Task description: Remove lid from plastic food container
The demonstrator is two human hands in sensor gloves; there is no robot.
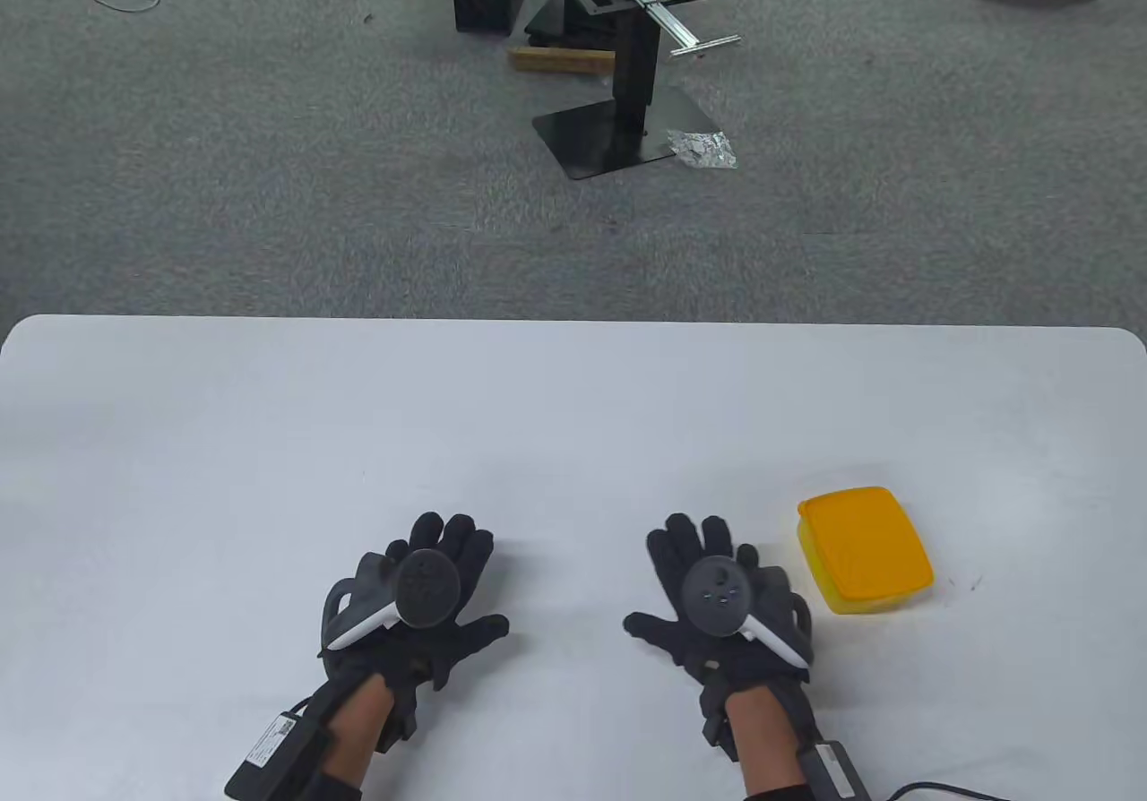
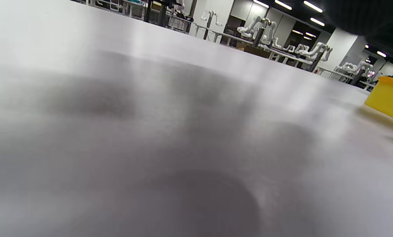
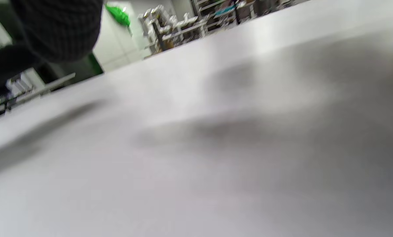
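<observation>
The white table (image 1: 573, 425) carries everything. Both hands, left hand (image 1: 417, 608) and right hand (image 1: 717, 608), lie flat, fingers spread, holding nothing. At 3 o'clock of the right hand, just beside it, sits the yellow container (image 1: 829, 599), its lid (image 1: 865, 546) on.

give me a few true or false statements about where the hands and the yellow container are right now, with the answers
1. The lid is on the yellow container. True.
2. The right hand grips the container. False: it lies flat on the white table, beside the container and apart from it.
3. The container lies to the right of both hands. True.
4. The left hand holds the lid. False: it holds nothing, with its fingers spread on the table.
5. The container shows in the left wrist view. True: its yellow corner is at the right edge.
</observation>
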